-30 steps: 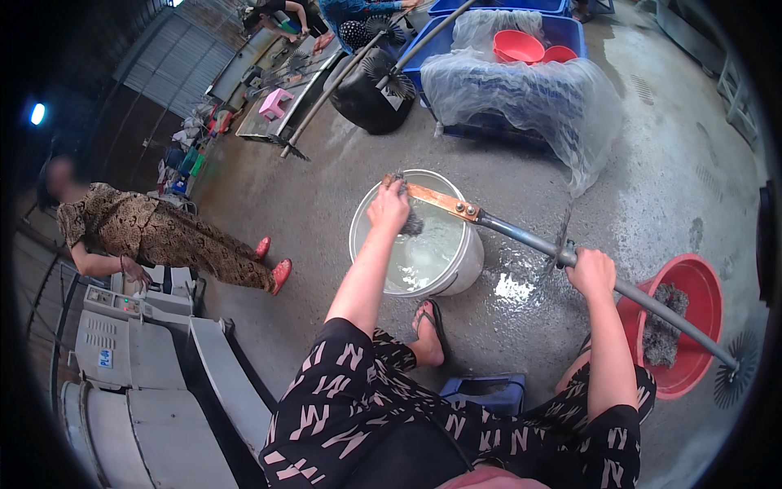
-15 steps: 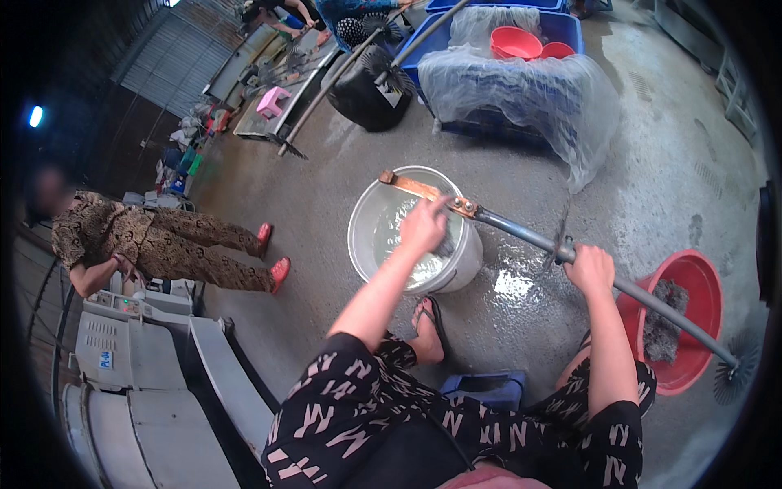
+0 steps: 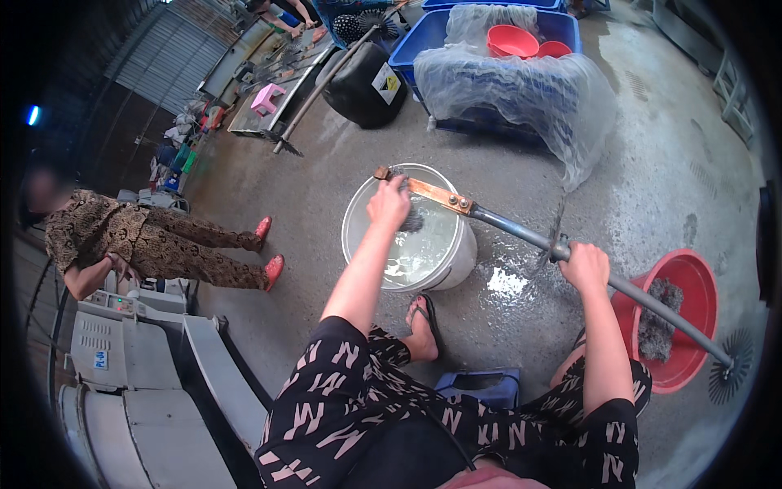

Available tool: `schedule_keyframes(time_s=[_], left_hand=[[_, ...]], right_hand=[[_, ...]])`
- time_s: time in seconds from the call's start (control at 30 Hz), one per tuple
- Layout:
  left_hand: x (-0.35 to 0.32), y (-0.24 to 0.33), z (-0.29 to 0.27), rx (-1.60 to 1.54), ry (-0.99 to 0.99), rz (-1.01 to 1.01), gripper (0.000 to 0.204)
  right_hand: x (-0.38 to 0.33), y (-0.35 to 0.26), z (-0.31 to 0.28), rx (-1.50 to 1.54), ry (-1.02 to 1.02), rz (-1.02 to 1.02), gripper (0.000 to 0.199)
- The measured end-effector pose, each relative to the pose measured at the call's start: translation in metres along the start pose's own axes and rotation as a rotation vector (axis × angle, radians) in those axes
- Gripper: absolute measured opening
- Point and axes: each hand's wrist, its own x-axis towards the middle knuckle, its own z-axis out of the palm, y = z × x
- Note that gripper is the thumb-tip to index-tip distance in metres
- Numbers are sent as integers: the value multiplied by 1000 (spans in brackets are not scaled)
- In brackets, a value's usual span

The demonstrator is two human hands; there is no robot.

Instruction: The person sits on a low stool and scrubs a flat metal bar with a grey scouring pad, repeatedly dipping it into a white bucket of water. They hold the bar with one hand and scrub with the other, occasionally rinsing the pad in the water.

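Note:
A long grey metal pole [image 3: 509, 228] lies slantwise over a white bucket [image 3: 468, 248] of cloudy water. Its far end is a flat copper-coloured bar [image 3: 436, 192] fixed with bolts. My left hand [image 3: 389, 204] is closed at the tip of that bar, pressing a wad of grey steel wool [image 3: 414, 220] that hangs below the fingers. Around the pole's grey shaft my right hand [image 3: 586, 266] is wrapped, just behind a spiky wire disc [image 3: 557, 232]. A round bristled disc [image 3: 731, 367] is at the pole's lower right end.
At the right, a red basin [image 3: 702, 326] holds more grey steel wool [image 3: 660, 322]. A blue tub [image 3: 489, 130] draped with clear plastic and a black jerrycan [image 3: 364, 88] stand beyond the bucket. A person [image 3: 163, 232] stands left, by a grey machine [image 3: 163, 342]. I sit over a blue stool [image 3: 481, 388].
My left hand has slid left along the copper-coloured bar, from near the bolts to its tip. My right hand keeps its grip on the shaft.

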Motion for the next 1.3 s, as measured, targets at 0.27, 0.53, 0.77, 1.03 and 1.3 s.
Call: schedule_keyframes(time_s=[0.27,0.53,0.77,1.03,1.3], left_hand=[[-14,7,4,-6,-54,56,34],[-37,39,10,-100,-144,199,29],[-29,45,2,-27,-179,58,35],[4,5,-12,18,-56,21,35],[-5,5,-3,-3,-107,19,40]], right_hand=[[-2,0,8,-3,16,-16,25],[-1,2,3,-24,40,-10,29],[1,-2,5,-83,14,-12,29],[-1,-5,6,-86,16,-19,29],[-1,-3,5,-51,24,-13,28]])
